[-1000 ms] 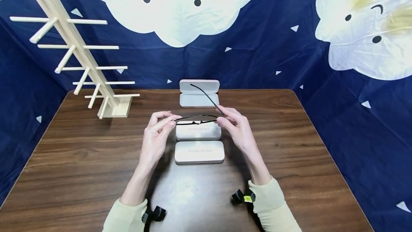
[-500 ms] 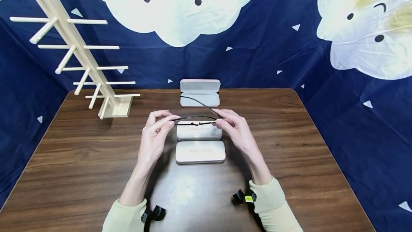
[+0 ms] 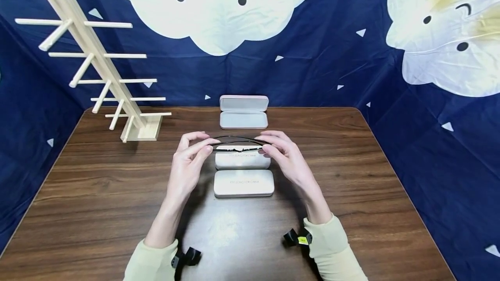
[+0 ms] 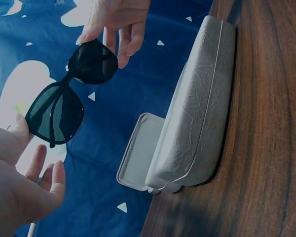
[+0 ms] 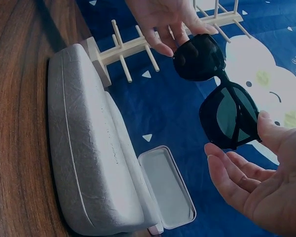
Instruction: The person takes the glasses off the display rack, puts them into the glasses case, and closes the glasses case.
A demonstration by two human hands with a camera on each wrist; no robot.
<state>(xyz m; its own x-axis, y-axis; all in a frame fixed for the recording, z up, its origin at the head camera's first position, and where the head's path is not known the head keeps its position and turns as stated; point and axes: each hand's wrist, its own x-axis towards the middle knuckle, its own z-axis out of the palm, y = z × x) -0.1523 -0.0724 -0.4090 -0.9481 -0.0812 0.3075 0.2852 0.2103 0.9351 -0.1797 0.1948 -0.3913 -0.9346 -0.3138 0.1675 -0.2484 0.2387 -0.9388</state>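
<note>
Black sunglasses [image 3: 238,138] with dark lenses hang above the table, their temples folded behind the frame. My left hand [image 3: 189,164] pinches one end of the frame between thumb and fingers, and my right hand [image 3: 287,157] pinches the other end. In the left wrist view both dark lenses of the sunglasses [image 4: 54,112] face the camera. Beneath the hands lie two shut white glasses cases [image 3: 244,183], one behind the other, with faint lettering on their lids. Farther back stands an open glasses case [image 3: 244,120] with a pale lining and nothing in it.
A wooden peg rack [image 3: 142,131] with several rods rises at the back left of the brown wooden table [image 3: 97,194]. Behind the table hangs a dark blue cloth [image 3: 332,68] printed with white clouds. Wrist cameras [image 3: 191,256] are strapped to both sleeves.
The sunglasses' right temple, raised and sticking out toward the back, has folded in against the frame. Both hands stay nearly in place; the right fingers have closed in over the temple.
</note>
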